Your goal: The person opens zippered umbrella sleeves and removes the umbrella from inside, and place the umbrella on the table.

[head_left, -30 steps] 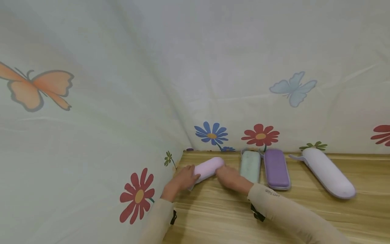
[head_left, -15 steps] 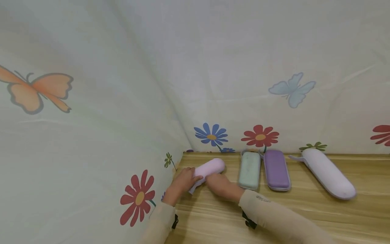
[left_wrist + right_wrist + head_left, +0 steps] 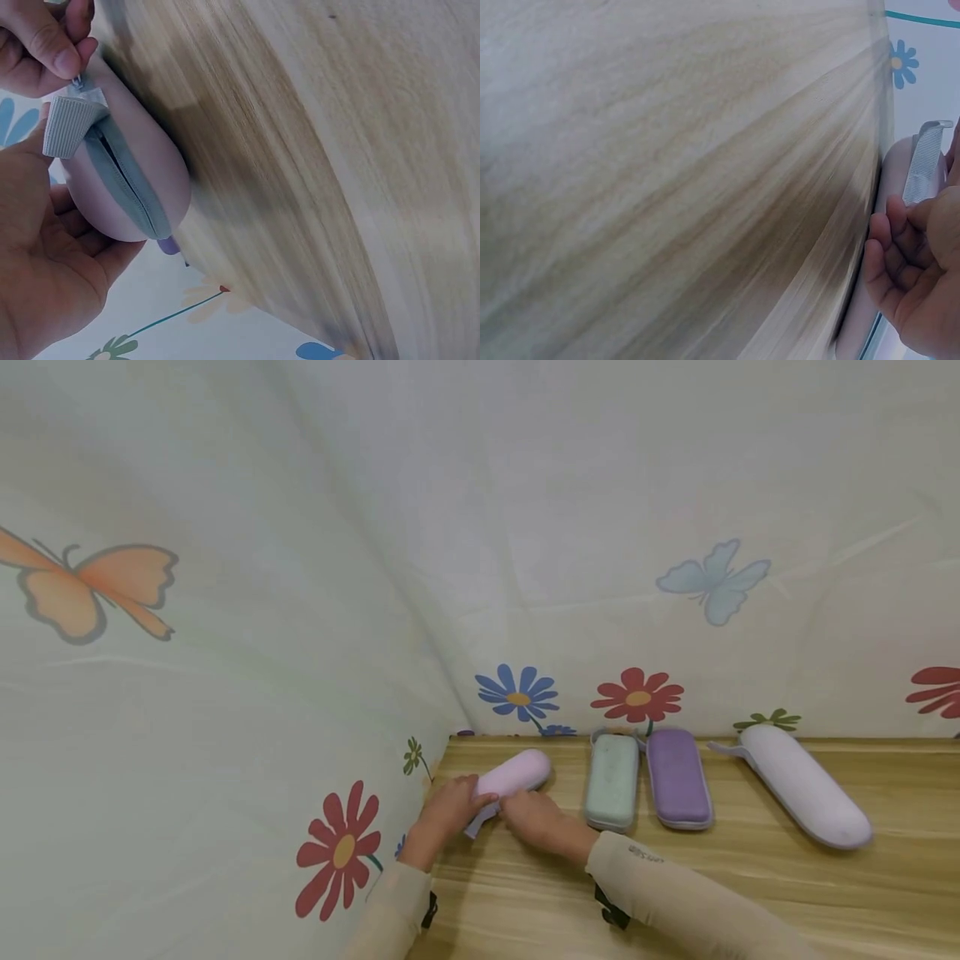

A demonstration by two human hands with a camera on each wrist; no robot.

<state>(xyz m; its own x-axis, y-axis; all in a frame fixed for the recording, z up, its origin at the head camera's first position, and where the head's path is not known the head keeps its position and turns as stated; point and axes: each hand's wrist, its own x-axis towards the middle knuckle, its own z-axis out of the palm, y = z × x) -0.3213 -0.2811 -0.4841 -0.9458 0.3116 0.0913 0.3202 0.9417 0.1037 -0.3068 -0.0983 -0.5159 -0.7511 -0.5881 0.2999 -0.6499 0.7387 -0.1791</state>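
A pink zippered hard case (image 3: 519,770) lies slantwise on the wooden table, near the left wall. My left hand (image 3: 448,812) grips its left end, with the thumb on top and the other fingers curled round the far side. In the left wrist view, the thumb and a finger of my right hand (image 3: 49,45) pinch the small metal zipper pull (image 3: 78,80). Beside the pull, a ribbed grey strap (image 3: 69,129) sticks out from the case. A narrow dark gap shows in the grey zipper band (image 3: 124,176) around the end.
To the right lie a pale green case (image 3: 612,781), a purple case (image 3: 679,779) and a longer pale lilac case (image 3: 806,785). A flower-and-butterfly sheet (image 3: 570,568) rises behind the wooden table (image 3: 525,902) and along its left side.
My right hand has moved from the right end of the pink case leftward along its near side. My left hand keeps its grip, and the case has hardly shifted.
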